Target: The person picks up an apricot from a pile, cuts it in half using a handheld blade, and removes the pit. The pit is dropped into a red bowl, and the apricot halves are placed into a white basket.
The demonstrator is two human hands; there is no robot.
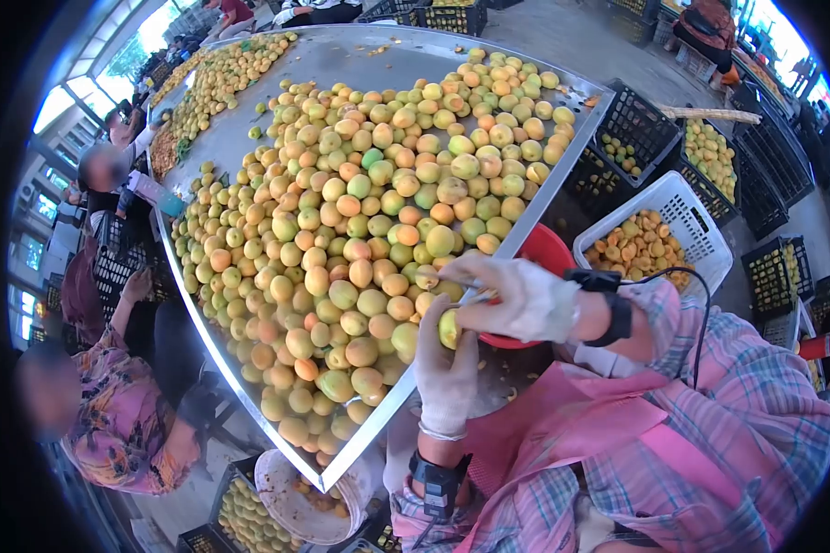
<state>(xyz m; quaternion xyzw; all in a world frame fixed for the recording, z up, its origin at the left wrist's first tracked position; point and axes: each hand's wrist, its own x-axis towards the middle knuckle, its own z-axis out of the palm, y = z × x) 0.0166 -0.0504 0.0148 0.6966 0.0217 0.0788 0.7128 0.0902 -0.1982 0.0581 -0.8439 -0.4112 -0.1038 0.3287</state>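
My left hand [444, 373], in a whitish glove, grips a yellow-green apricot [449, 329] over the near edge of the metal table. Right beside it, my gloved right hand [528, 300] is closed around a small tool [476, 296] that looks like a knife; the fingers hide most of it. The two hands nearly touch at the fruit. Just beyond them lies a large heap of apricots [360, 221], yellow, orange and green. Partly under my right hand stands a red bucket [546, 247], its inside mostly hidden.
A raised metal rim [535, 207] borders the table. At the right, a white basket [715, 241] holds halved apricots, near black crates [641, 120]. A white bucket [272, 498] stands below the table corner. Another person [129, 405] is at the left side.
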